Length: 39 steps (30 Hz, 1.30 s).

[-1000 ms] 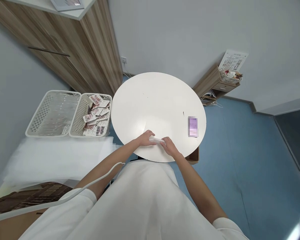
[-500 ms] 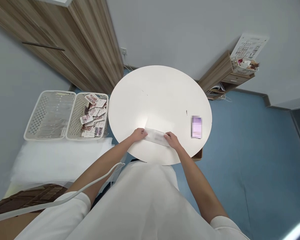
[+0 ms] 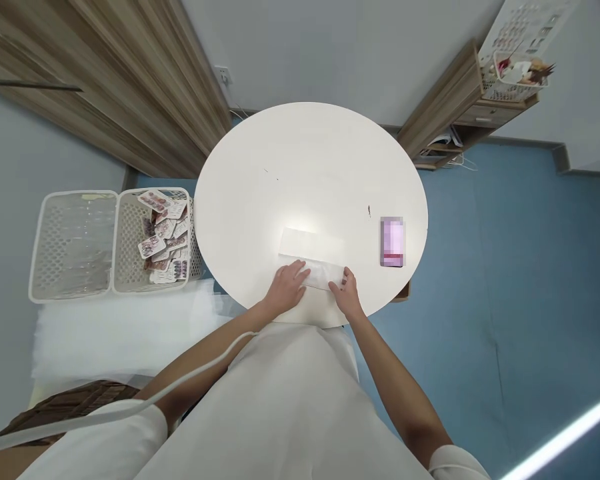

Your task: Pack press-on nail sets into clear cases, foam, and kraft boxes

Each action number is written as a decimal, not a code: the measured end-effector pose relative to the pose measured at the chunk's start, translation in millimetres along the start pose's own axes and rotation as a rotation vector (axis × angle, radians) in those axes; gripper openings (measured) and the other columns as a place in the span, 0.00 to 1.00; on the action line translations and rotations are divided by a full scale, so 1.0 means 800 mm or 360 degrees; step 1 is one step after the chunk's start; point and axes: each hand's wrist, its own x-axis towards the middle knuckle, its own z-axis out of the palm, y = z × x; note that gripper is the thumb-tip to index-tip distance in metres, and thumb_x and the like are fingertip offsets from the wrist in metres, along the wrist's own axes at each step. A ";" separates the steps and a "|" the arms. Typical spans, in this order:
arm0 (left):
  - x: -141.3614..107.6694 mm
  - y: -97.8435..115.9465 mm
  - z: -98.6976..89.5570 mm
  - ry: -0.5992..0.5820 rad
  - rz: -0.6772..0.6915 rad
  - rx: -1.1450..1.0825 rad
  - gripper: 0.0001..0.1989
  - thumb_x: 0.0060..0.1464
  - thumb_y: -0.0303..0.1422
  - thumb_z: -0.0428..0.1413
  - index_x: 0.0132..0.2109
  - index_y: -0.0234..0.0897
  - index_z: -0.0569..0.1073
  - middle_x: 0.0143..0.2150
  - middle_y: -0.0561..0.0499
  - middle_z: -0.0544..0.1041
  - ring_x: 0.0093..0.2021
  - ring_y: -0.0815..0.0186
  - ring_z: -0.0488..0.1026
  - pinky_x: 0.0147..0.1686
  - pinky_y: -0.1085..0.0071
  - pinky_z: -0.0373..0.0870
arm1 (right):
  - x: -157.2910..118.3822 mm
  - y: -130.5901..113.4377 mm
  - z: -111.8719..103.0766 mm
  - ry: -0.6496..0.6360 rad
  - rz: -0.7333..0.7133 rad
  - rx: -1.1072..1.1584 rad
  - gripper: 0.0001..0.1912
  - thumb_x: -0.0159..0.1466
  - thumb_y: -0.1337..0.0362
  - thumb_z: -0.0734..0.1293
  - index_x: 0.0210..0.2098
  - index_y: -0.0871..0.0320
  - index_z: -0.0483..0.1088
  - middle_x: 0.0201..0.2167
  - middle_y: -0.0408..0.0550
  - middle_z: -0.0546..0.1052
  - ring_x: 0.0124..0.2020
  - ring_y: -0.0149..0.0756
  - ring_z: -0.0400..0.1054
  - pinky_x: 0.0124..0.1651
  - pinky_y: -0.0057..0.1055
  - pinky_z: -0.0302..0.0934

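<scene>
A thin, whitish translucent sheet (image 3: 321, 273) lies near the front edge of the round white table (image 3: 310, 153), with a paler flap (image 3: 313, 243) spread out behind it. My left hand (image 3: 286, 287) rests palm down on the sheet's left part, fingers apart. At the right end, my right hand (image 3: 347, 290) pinches the sheet's edge between thumb and fingers.
A pixelated purple item (image 3: 393, 241) lies on the table's right side. To the left stand a white basket (image 3: 125, 237) of packets and a basket (image 3: 40, 247) of clear plastic pieces. A cable (image 3: 195, 370) crosses over my left arm. Beyond the table are wooden cabinets (image 3: 443, 100).
My left hand has gone from pinching the sheet's left end to lying spread on it. The sheet is now down on the table, and its flap shows behind. The view has shifted.
</scene>
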 end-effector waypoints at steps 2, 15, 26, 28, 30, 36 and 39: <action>0.001 0.012 0.010 -0.0131 0.0080 0.0104 0.24 0.51 0.31 0.49 0.56 0.40 0.60 0.61 0.42 0.57 0.62 0.55 0.50 0.56 0.55 0.49 | 0.000 -0.002 0.002 -0.0048 0.0140 0.0208 0.38 0.54 0.56 0.64 0.59 0.55 0.44 0.55 0.57 0.59 0.50 0.41 0.62 0.46 0.36 0.62; -0.007 0.027 0.046 -0.0203 -0.0023 0.0117 0.28 0.51 0.34 0.53 0.59 0.53 0.55 0.65 0.44 0.47 0.64 0.51 0.43 0.55 0.46 0.40 | 0.036 -0.035 -0.001 -0.0342 0.0275 0.0618 0.08 0.50 0.62 0.63 0.23 0.56 0.58 0.19 0.35 0.61 0.19 0.24 0.55 0.22 0.24 0.53; -0.015 0.013 0.012 -0.0092 0.0155 0.0009 0.24 0.56 0.37 0.44 0.60 0.44 0.55 0.62 0.44 0.56 0.63 0.54 0.49 0.56 0.50 0.40 | 0.026 -0.055 0.023 -0.0533 0.0041 0.0209 0.20 0.53 0.68 0.61 0.46 0.58 0.62 0.38 0.47 0.71 0.35 0.30 0.68 0.38 0.30 0.64; -0.016 0.007 0.009 -0.0162 0.0161 0.0039 0.23 0.56 0.35 0.45 0.59 0.45 0.57 0.62 0.45 0.58 0.62 0.55 0.50 0.56 0.50 0.40 | 0.027 -0.054 0.019 -0.0567 -0.0048 0.0011 0.20 0.54 0.69 0.60 0.47 0.58 0.63 0.38 0.48 0.70 0.35 0.31 0.68 0.40 0.32 0.64; -0.017 -0.002 0.007 -0.0220 0.0173 0.0030 0.22 0.55 0.34 0.46 0.57 0.44 0.60 0.62 0.45 0.58 0.62 0.56 0.50 0.56 0.51 0.42 | 0.027 -0.052 0.016 -0.0503 -0.0214 -0.0282 0.21 0.54 0.68 0.62 0.48 0.58 0.64 0.39 0.49 0.69 0.38 0.34 0.67 0.44 0.36 0.63; -0.049 -0.010 0.019 -0.0068 -0.0068 -0.0307 0.17 0.53 0.36 0.48 0.51 0.42 0.67 0.63 0.45 0.54 0.63 0.53 0.47 0.56 0.52 0.46 | 0.014 -0.036 0.037 -0.0201 -0.0547 -0.0796 0.31 0.52 0.65 0.66 0.55 0.53 0.56 0.48 0.52 0.57 0.48 0.41 0.60 0.47 0.39 0.61; -0.074 -0.004 0.031 0.0263 -0.0835 -0.0752 0.25 0.50 0.38 0.52 0.55 0.42 0.60 0.63 0.43 0.51 0.62 0.52 0.47 0.55 0.53 0.51 | 0.009 -0.032 0.053 -0.0131 -0.0582 -0.0828 0.29 0.54 0.67 0.64 0.55 0.52 0.55 0.49 0.52 0.55 0.47 0.41 0.59 0.45 0.38 0.62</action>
